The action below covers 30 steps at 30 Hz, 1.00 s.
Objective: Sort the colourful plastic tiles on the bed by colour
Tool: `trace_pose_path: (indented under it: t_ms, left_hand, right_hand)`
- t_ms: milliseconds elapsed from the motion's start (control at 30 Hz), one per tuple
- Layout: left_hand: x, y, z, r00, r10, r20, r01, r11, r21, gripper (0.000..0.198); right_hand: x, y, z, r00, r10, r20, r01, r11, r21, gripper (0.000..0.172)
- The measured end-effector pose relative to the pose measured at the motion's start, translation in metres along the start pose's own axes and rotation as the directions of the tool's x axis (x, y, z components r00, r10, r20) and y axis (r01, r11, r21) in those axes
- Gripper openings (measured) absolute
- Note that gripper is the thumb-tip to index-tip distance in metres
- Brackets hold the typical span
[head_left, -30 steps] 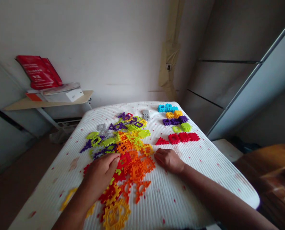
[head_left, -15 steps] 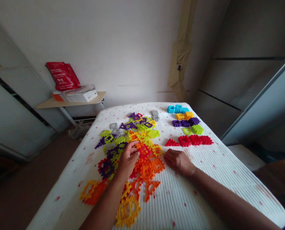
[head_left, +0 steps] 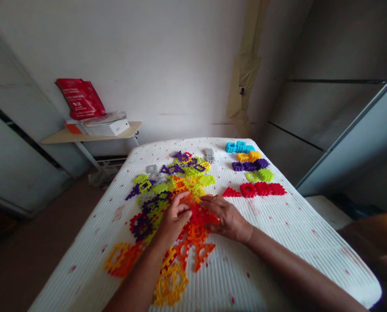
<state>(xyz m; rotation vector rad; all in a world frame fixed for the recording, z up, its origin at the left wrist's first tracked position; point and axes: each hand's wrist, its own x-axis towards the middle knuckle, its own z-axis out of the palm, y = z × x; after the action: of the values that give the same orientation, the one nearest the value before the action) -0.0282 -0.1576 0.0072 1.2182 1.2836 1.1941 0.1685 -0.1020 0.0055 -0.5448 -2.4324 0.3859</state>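
Note:
Loose plastic interlocking pieces lie in a colourful pile down the middle of the padded white cover. My left hand (head_left: 175, 216) rests over the pile, fingers loosely curved and thumb apart. Just right of its thumb is a red interlocking piece (head_left: 199, 213), partly hidden; whether the thumb touches it I cannot tell. From the right, my right hand (head_left: 227, 216) reaches over the same red piece with fingers and thumb spread. Orange lattice pieces (head_left: 196, 234) lie below both hands. Yellow-green pieces (head_left: 191, 173) and purple pieces (head_left: 143, 227) spread beyond and to the left.
On the right stand grouped stacks: blue (head_left: 239, 147), yellow (head_left: 249, 156), purple (head_left: 250, 165), green (head_left: 265, 174) and red (head_left: 263, 189). A grey stack (head_left: 209, 155) sits near the far edge. At back left, a side table (head_left: 60, 136) holds a red bag (head_left: 79, 99) and a white box (head_left: 110, 127).
My right hand has moved left from the bare cover onto the pile, and its fingers have spread. My left hand stays nearly in place. The view has shifted slightly.

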Motion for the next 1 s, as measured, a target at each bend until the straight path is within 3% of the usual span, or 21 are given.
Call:
trace_pose_path:
  t_ms: [267, 467, 667, 767, 867, 1000]
  left_hand:
    - [-0.002, 0.000, 0.000, 0.999, -0.039, 0.035, 0.039, 0.999, 0.005, 0.059]
    - [-0.001, 0.002, 0.002, 0.997, -0.008, -0.081, 0.006, 0.999, -0.032, 0.067]
    - [0.000, 0.006, 0.001, 0.983, -0.030, -0.179, 0.029, 1.000, -0.009, 0.066]
    - [0.002, 0.002, 0.000, 0.981, -0.014, -0.192, 0.012, 1.000, -0.010, 0.067]
    - [0.006, -0.005, -0.002, 0.984, -0.016, -0.179, 0.015, 1.000, -0.007, 0.069]
    - [0.008, -0.010, -0.004, 0.981, -0.023, -0.194, 0.024, 1.000, 0.003, 0.070]
  right_hand:
    - [0.002, -0.004, 0.003, 0.999, -0.031, -0.009, 0.031, 0.999, -0.019, 0.052]
    - [-0.008, 0.004, -0.021, 0.999, 0.002, -0.043, -0.005, 0.998, -0.062, 0.050]
    - [-0.048, 0.059, -0.095, 0.949, 0.187, -0.252, -0.253, 0.932, -0.261, 0.049]
    - [-0.076, 0.097, -0.125, 0.920, 0.283, -0.270, -0.371, 0.850, -0.375, 0.051]
    - [-0.100, 0.130, -0.138, 0.909, 0.352, -0.223, -0.415, 0.816, -0.403, 0.050]
    - [-0.114, 0.154, -0.137, 0.901, 0.395, -0.178, -0.433, 0.823, -0.367, 0.049]
